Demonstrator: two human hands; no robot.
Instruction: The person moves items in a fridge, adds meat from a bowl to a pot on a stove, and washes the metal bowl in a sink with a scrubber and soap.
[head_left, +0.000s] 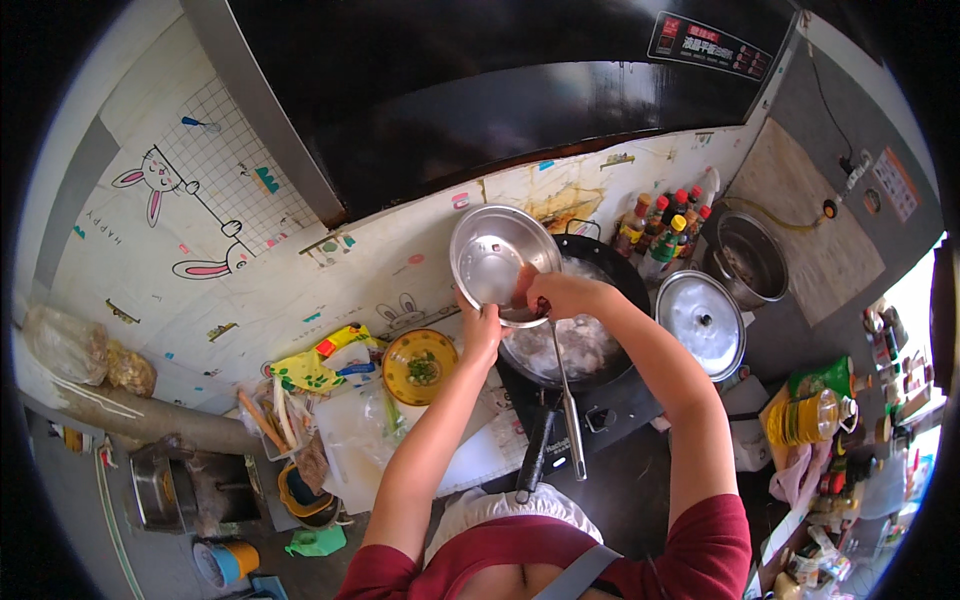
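Observation:
My left hand (481, 332) grips the lower rim of a shiny stainless steel bowl (487, 259). The bowl is tilted over the left side of a black wok (636, 277), and a few small bits stick to its inside. At the bowl's right rim is my right hand (562, 295), fingers curled; what they hold, if anything, is hidden. Pale pieces, perhaps meat, lie in steaming, cloudy liquid (577, 345) in the wok. A long metal utensil handle (571, 435) slants out of the wok beside the wok's black handle (536, 450). The utensil's head is hidden.
A range hood (480, 97) hangs above. Right of the wok are sauce bottles (664, 236), a pot lid (701, 326) and a deep pot (750, 262). Leftward are a yellow plate of chopped greens (421, 367), a white cutting board (349, 442) and a sink (161, 487).

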